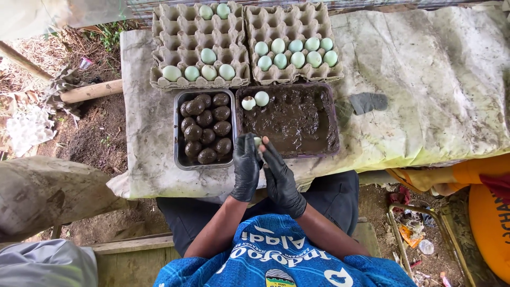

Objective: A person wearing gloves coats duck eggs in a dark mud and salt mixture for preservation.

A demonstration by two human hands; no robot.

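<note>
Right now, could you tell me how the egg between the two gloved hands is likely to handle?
The egg is probably fragile: it looks like a bare shell, like those in the cartons. It may be slippery, since the left hand and right hand wear gloves beside a tray of wet mud. Being rounded, it would likely roll if put down.

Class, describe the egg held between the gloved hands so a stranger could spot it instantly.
Find the mud-filled tray on the covered table. At its near edge, two black-gloved hands meet: left hand, right hand. Between their fingertips peeks the held egg, the only pale egg off the trays.
</note>
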